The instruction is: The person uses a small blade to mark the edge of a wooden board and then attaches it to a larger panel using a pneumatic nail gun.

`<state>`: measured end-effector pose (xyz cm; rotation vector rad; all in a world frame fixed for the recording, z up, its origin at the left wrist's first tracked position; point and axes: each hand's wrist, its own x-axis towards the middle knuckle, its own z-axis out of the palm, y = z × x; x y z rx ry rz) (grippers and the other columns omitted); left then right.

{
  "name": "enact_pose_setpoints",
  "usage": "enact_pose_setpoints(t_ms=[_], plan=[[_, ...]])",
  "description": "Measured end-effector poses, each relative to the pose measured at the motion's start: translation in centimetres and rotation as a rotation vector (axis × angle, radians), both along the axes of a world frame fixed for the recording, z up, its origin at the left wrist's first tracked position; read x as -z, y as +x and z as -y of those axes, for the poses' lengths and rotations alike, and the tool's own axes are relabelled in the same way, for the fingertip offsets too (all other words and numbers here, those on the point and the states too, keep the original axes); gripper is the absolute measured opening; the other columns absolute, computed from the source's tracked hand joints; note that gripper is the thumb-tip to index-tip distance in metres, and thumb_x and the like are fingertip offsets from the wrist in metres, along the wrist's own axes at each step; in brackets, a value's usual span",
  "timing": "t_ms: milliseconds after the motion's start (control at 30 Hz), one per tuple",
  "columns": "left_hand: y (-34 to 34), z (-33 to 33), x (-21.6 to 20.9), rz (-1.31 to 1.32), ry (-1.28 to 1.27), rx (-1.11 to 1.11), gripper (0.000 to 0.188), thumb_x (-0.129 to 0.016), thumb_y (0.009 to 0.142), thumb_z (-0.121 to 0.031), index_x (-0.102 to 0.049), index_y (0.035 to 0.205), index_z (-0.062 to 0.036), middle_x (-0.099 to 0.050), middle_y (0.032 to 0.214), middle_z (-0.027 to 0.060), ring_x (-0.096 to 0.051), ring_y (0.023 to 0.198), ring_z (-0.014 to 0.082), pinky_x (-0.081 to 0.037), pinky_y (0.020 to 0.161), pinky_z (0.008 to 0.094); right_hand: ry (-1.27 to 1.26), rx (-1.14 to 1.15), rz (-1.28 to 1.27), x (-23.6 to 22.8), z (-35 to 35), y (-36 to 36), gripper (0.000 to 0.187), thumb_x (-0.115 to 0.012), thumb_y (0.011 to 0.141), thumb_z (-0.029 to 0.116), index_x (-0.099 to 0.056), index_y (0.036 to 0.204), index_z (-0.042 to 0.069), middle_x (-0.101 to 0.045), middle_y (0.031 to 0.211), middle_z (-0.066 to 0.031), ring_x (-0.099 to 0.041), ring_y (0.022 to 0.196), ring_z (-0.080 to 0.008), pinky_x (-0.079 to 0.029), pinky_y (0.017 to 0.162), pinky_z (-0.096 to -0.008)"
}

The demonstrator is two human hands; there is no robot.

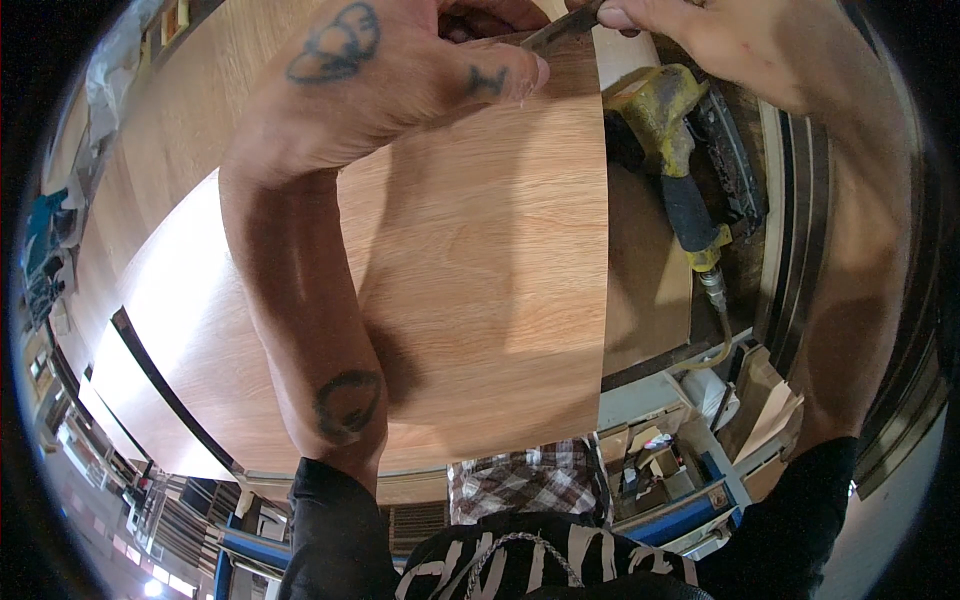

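A wood-grain sheet (480,260) lies in front of me, with a straight right edge. Over its far part is my left hand (430,75), fingers curled and thumb stretched along the surface; what it grips, if anything, is hidden. My right hand (710,40) is closed at the top right, its thumb and fingers pinching one end of a thin dark flat strip (565,28). The strip slants from there toward my left hand, and its kind is unclear. Below my right hand, a yellow and black pneumatic nailer (670,120) lies beside the sheet's edge.
An air hose (722,345) runs from the nailer's handle. A dark strip (175,390) crosses the sheet at left. Wood offcuts (765,420) and a white roll (708,395) sit at lower right on a blue-framed rack (690,505). Dark mouldings (800,220) stand along the right side.
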<state>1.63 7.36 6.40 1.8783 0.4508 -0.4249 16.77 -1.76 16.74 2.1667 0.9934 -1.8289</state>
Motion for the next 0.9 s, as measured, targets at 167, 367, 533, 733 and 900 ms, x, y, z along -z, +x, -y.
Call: enact_pose_setpoints(t_ms=[167, 367, 533, 733, 900], plan=[[1.3, 1.3, -1.6, 0.077, -0.11, 0.049, 0.043, -0.079, 0.086, -0.023, -0.067, 0.116, 0.0046, -0.073, 0.101, 0.0143, -0.067, 0.089, 0.0186, -0.054, 0.085, 0.0304, 0.39, -0.531, 0.434, 0.7, 4.4, -0.4, 0.018, -0.06, 0.093, 0.011, -0.072, 0.104, 0.005, -0.07, 0.078, -0.0119, -0.065, 0.071, -0.0226, -0.052, 0.067, -0.0382], [2.1, 3.8, -0.9, 0.1, 0.011, 0.026, 0.036, -0.078, 0.087, -0.02, -0.069, 0.112, 0.004, -0.074, 0.098, 0.0126, -0.068, 0.084, 0.0169, -0.054, 0.081, 0.0282, 0.415, -0.522, 0.281, -0.2, 3.4, 0.3, 0.019, -0.06, 0.092, 0.014, -0.073, 0.105, 0.007, -0.071, 0.085, -0.012, -0.066, 0.079, -0.0217, -0.051, 0.073, -0.0379], [1.7, 1.4, 0.3, 0.07, -0.104, 0.017, 0.036, -0.077, 0.088, -0.02, -0.069, 0.112, 0.0046, -0.074, 0.097, 0.0122, -0.068, 0.084, 0.0159, -0.054, 0.08, 0.0264, 0.22, -0.591, 0.531, 0.7, 2.7, -1.5, 0.02, -0.06, 0.094, 0.017, -0.073, 0.105, 0.005, -0.071, 0.085, -0.0111, -0.066, 0.08, -0.0226, -0.051, 0.074, -0.0407], [2.4, 3.6, -3.7, -0.212, 0.064, -0.18, 0.036, -0.077, 0.088, -0.021, -0.069, 0.11, 0.0064, -0.074, 0.098, 0.0134, -0.068, 0.087, 0.0168, -0.055, 0.082, 0.0281, 0.103, -0.586, 0.32, -0.6, 0.5, -0.2, 0.02, -0.06, 0.092, 0.015, -0.072, 0.105, 0.005, -0.07, 0.085, -0.0128, -0.064, 0.079, -0.022, -0.05, 0.074, -0.0424], [1.8, 2.0, -0.2, 0.08, -0.188, -0.041, 0.037, -0.08, 0.085, -0.019, -0.068, 0.11, 0.0063, -0.074, 0.098, 0.0142, -0.068, 0.086, 0.0171, -0.055, 0.082, 0.0291, 0.142, -0.519, 0.353, 0.7, 2.1, 0.1, 0.018, -0.06, 0.09, 0.012, -0.071, 0.102, 0.004, -0.069, 0.088, -0.0134, -0.065, 0.084, -0.0239, -0.05, 0.079, -0.0435]])
